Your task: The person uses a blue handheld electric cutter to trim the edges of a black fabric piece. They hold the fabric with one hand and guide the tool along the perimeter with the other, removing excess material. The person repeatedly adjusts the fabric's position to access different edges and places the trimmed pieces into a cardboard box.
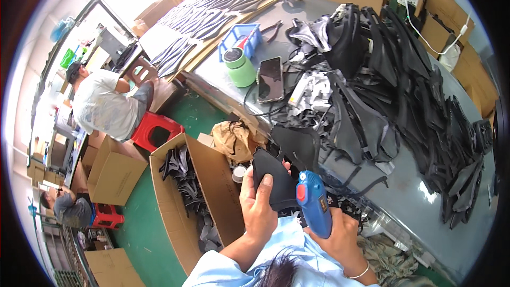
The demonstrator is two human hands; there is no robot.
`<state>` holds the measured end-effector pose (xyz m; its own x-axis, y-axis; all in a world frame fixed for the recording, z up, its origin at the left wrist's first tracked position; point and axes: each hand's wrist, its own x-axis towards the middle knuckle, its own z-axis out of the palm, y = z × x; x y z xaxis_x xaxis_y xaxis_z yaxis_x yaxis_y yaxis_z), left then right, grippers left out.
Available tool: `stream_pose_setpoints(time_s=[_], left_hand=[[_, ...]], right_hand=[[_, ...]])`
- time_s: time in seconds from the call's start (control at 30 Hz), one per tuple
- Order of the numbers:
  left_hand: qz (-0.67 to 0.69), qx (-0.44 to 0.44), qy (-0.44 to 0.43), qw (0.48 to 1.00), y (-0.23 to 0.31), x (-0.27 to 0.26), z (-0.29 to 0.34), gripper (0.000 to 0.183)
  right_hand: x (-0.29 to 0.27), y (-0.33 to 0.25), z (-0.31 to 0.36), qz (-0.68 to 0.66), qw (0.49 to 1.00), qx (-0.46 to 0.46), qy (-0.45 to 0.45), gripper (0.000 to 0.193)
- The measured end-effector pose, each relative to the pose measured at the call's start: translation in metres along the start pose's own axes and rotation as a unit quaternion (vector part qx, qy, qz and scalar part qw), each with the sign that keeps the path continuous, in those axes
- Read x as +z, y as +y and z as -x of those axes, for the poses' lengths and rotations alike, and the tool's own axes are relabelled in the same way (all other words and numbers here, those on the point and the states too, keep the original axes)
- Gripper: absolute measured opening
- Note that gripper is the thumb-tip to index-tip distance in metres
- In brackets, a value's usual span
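Dark hair (282, 272) is closest, below the left hand (258, 205) pinching a black piece (280, 187) by the counter (405, 210) and the right hand (341, 234) wrapped around a blue tool (317, 210), which might slip and poke the left hand if the piece wobbles.

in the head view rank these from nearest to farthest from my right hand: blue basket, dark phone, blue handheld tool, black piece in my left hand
1. Blue handheld tool: held in the right hand.
2. Black piece: in the left hand, just to the left.
3. Dark phone: ahead and left, on the table.
4. Blue basket: beyond the phone, farther left.
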<state>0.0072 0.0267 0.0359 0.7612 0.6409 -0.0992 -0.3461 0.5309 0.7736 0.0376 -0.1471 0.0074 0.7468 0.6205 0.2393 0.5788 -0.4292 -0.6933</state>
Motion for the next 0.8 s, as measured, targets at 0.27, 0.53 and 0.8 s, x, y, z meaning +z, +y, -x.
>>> stream_pose_setpoints(time_s=[0.27, 0.53, 0.8], left_hand=[[-0.106, 0.118, 0.047, 0.986, -0.016, -0.012, 0.014, 0.029], [-0.193, 0.148, 0.008, 0.97, -0.029, -0.032, 0.019, 0.026], [-0.35, 0.16, -0.132, 0.913, -0.011, -0.046, 0.012, 0.037]], right_hand=[[0.012, -0.014, 0.009, 0.006, 0.998, 0.009, -0.058, 0.052], [0.009, -0.019, 0.001, -0.017, 0.998, -0.046, -0.026, 0.052], [-0.014, -0.021, -0.009, -0.01, 0.999, -0.045, -0.028, 0.052]])
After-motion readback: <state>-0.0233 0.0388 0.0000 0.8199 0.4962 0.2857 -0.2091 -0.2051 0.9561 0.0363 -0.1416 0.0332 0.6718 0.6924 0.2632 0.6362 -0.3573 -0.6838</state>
